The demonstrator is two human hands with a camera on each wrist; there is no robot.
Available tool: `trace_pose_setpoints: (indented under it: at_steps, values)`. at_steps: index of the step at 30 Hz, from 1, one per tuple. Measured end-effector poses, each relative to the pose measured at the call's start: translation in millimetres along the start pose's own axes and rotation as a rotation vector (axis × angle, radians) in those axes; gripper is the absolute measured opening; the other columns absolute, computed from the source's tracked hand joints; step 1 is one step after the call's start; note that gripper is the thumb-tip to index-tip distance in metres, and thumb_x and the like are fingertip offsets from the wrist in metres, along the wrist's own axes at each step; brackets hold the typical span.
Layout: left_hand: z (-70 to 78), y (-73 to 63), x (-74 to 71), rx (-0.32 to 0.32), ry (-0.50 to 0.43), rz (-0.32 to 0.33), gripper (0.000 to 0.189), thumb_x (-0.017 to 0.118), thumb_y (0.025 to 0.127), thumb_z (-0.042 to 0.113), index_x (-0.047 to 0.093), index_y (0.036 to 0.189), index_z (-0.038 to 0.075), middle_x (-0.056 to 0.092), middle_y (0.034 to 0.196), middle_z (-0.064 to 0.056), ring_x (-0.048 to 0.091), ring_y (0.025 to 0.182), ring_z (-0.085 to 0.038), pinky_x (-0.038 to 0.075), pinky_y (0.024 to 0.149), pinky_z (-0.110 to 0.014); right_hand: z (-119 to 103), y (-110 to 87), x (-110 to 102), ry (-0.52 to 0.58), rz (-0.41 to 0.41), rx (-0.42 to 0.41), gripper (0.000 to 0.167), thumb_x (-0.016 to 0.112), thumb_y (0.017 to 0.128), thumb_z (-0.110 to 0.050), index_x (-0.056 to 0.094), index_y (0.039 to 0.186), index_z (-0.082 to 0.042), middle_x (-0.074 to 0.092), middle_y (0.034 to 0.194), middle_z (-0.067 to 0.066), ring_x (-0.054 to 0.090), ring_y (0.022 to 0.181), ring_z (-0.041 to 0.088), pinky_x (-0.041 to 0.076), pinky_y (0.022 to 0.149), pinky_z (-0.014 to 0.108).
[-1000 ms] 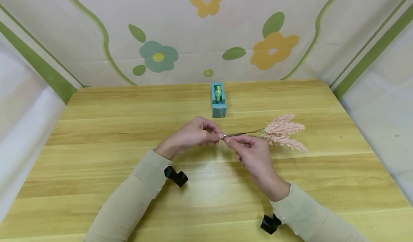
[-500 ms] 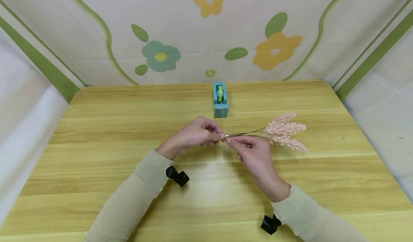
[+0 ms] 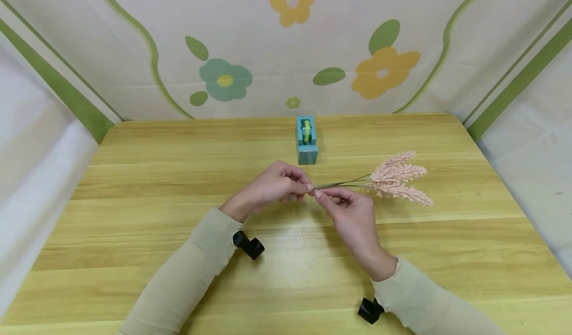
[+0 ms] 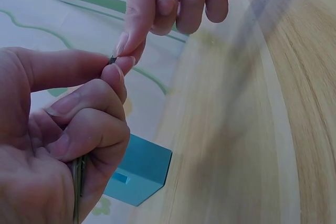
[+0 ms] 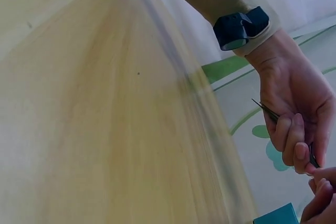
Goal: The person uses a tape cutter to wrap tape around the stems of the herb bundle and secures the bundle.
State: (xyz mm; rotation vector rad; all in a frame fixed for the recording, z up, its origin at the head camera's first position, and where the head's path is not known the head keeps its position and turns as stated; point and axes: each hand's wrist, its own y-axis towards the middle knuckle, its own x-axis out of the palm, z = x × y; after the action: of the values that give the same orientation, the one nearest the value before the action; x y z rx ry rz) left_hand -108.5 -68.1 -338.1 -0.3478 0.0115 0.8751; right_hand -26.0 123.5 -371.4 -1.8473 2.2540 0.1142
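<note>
The left hand (image 3: 276,186) grips the thin dark stems (image 4: 77,187) between thumb and forefinger, its other fingers curled round them; in the left wrist view their lower ends run down past the palm toward 6 o'clock. The right hand (image 3: 355,216), with the left at about 10 o'clock from it, pinches the same stems between thumb and forefinger just beside the left fingertips. At that meeting point the grip hides the stems, apart from a small dark bit showing between the fingers. From there they run toward 3 o'clock, fanning slightly, to the pink flowers (image 3: 397,174), three sprays lying close together at about 2 o'clock from the right hand. Whether the flowers touch the table (image 3: 178,176) cannot be told. The blue dispenser (image 3: 307,148) stands on the table at 12 o'clock from the joined fingertips, near the left hand but apart from it, with a yellow-green roll (image 3: 306,131) in its top. Beyond the table's far edge hangs a pale cloth (image 3: 268,89), printed with a teal bloom (image 3: 241,79) at 10 o'clock from the dispenser and an orange bloom (image 3: 371,74) at 2. Beige sleeves (image 3: 174,280) cover both forearms, and a black camera (image 3: 255,248) sits at each wrist.
</note>
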Motion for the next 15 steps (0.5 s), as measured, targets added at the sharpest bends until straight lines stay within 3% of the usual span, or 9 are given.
trace_pose_setpoints:
  at_steps: [11,15]
  values:
    - [4.9,-1.5,-0.6,-0.013,-0.014,0.018,0.014,0.067,0.104,0.014,0.078,0.099,0.006,0.063,0.077,-0.004,0.044,0.064,-0.015,0.034,0.062,-0.030,1.8,1.2,3.5,-0.007,0.054,-0.052,0.014,0.086,0.095,-0.023,0.086,0.101,-0.011,0.073,0.082,0.022,0.047,0.052,0.009,0.035,0.047,0.023]
    - [5.7,-1.4,-0.2,-0.018,-0.008,0.021,0.014,0.068,0.104,0.014,0.078,0.099,0.006,0.063,0.076,-0.003,0.044,0.064,-0.015,0.035,0.062,-0.030,2.6,1.5,3.6,0.006,0.078,-0.034,0.016,0.088,0.093,-0.024,0.085,0.101,-0.010,0.073,0.079,0.015,0.050,0.052,0.009,0.038,0.046,0.023]
